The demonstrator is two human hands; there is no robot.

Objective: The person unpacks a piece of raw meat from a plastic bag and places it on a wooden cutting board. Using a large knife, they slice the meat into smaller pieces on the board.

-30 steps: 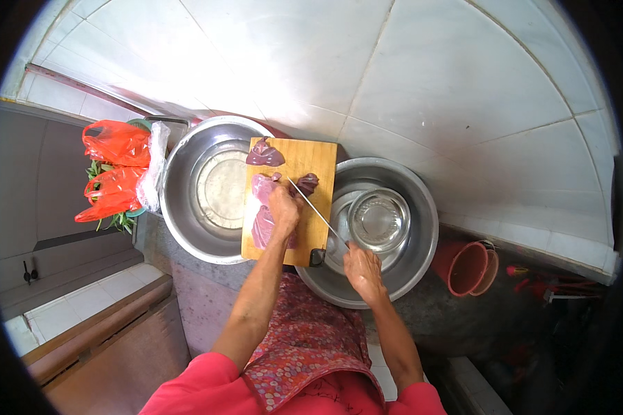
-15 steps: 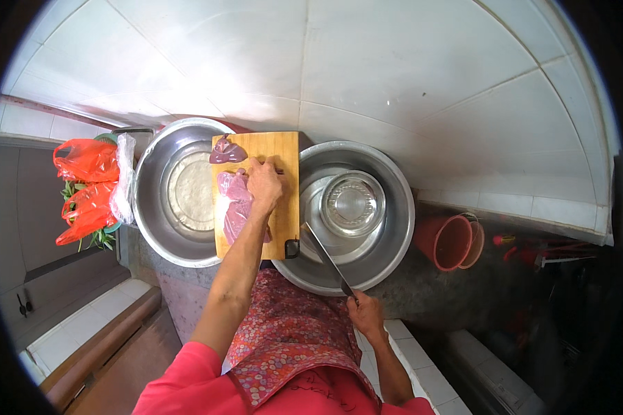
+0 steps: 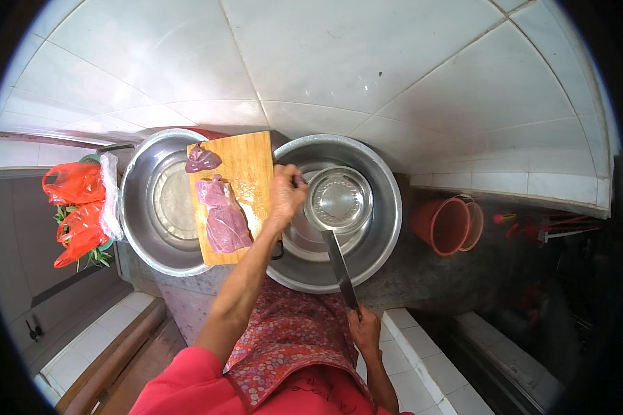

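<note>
Head view: on the wooden board (image 3: 249, 155), left of its middle, a slab (image 3: 226, 223) of pink meat, glossy and lying lengthwise. Above, toward the board's upper left corner, a smaller, darker chunk (image 3: 202, 159), just apart from the slab. Wet-looking and bare over the rest of the wood.

In the left hand (image 3: 286, 192), fingers curled in, a dark scrap (image 3: 300, 181), mostly hidden by the grip; held just past the board's right edge, above the near side of the right basin (image 3: 387, 228). Left forearm slanting across the board's lower right corner. In the right hand (image 3: 365, 328), closed around the handle, a broad knife (image 3: 339, 264), blade angled up and leftward over the same basin, well clear of the meat. At the blade's tip, the rim of a clear bowl (image 3: 339, 200) inside that basin; touching or merely above, impossible to tell.

Under the board's left side, the left basin (image 3: 137, 228), also metal. Farther left, two red bags (image 3: 74, 181), a clear bag (image 3: 109, 197) and some greens (image 3: 96, 258). To the far right, on the dark floor, two reddish buckets (image 3: 441, 227), side by side. Behind everything, a tiled wall (image 3: 311, 62).
</note>
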